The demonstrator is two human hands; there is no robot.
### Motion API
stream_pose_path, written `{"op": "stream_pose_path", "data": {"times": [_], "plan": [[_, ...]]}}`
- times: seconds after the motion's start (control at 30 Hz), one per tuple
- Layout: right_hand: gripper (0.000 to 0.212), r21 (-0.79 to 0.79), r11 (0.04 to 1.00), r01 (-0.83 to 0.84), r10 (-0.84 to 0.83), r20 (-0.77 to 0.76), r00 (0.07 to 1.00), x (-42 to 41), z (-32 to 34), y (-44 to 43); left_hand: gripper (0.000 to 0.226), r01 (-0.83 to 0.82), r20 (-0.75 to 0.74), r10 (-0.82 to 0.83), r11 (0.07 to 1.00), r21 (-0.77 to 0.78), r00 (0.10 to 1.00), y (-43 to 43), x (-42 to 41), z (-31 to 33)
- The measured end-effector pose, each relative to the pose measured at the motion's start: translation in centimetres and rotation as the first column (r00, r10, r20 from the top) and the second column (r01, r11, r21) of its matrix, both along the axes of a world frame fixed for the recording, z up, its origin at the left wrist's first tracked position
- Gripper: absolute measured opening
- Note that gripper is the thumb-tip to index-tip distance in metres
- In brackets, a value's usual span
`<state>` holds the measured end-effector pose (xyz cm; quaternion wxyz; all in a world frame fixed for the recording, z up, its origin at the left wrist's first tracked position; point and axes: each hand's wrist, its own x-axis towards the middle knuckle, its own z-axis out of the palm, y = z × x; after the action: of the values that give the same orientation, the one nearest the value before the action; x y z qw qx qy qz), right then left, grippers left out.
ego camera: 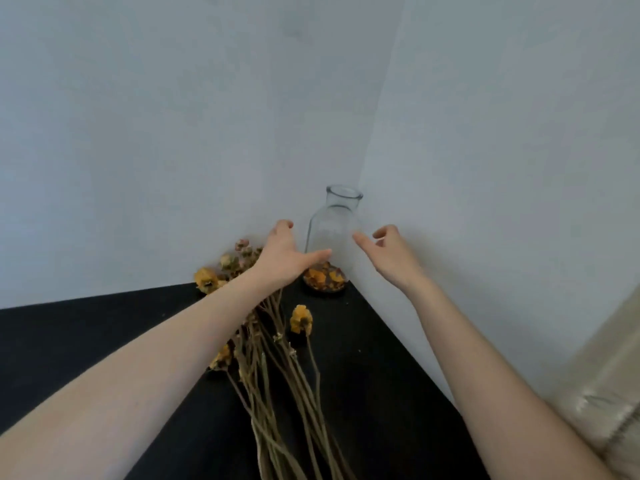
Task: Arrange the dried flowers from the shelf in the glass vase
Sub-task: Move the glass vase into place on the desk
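Observation:
A clear glass vase (334,226) stands upright in the back corner of a black shelf (381,375), with yellow dried petals in its bottom. My left hand (284,254) is spread open at the vase's left side, thumb across its lower front. My right hand (391,252) is open just right of the vase, fingers apart, not clearly touching the glass. A bunch of dried flowers (277,358) with long brown stems and yellow heads lies on the shelf under my left forearm. One yellow head (300,318) lies apart to the right.
Two pale walls meet behind the vase (360,133). The shelf's right edge runs diagonally toward me. A beige fabric-like surface (606,375) shows at the lower right, beyond the wall.

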<state>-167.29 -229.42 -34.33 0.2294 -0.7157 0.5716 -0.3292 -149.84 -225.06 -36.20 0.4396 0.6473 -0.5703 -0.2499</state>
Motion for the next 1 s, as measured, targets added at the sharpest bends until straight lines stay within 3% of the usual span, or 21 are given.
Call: {"op": "stream_pose_path", "data": {"times": [0.1,0.2,0.27,0.43,0.67,0.8,1.0], "plan": [[0.079,0.077,0.997,0.002,-0.015,0.172,0.985,1.1,1.4,-3.0,0.105,0.017,-0.059,-0.016,1.0,0.015,0.998,-3.5,-1.6,-0.5],[0.088,0.187,0.982,-0.037,-0.044,0.409,0.911,2.3,1.9,-5.1,0.103,0.023,-0.196,-0.025,1.0,-0.012,0.98,-6.5,-2.7,-1.7],[0.083,0.191,0.98,-0.057,-0.026,0.405,0.914,3.1,1.7,-6.1,0.104,-0.006,-0.26,0.004,1.0,-0.007,0.966,-8.0,-2.7,-2.3],[0.065,0.099,0.994,-0.04,-0.001,0.383,0.924,4.7,0.7,-7.6,0.118,0.071,-0.258,-0.06,0.997,0.037,0.964,-9.6,-2.0,-4.0],[0.061,-0.048,0.999,-0.019,0.035,0.362,0.931,4.8,2.0,-6.5,0.117,0.029,-0.296,-0.056,0.995,-0.095,0.953,-8.9,-2.3,-3.2],[0.074,-0.178,0.983,-0.04,0.091,0.289,0.953,5.6,6.4,-3.5,0.114,0.014,-0.313,-0.084,0.975,-0.22,0.946,-6.1,-1.3,0.5],[0.061,-0.219,0.948,-0.231,0.302,0.388,0.871,9.0,10.2,4.8,0.111,-0.139,-0.214,0.072,0.937,-0.32,0.974,3.6,2.9,3.8]]}}
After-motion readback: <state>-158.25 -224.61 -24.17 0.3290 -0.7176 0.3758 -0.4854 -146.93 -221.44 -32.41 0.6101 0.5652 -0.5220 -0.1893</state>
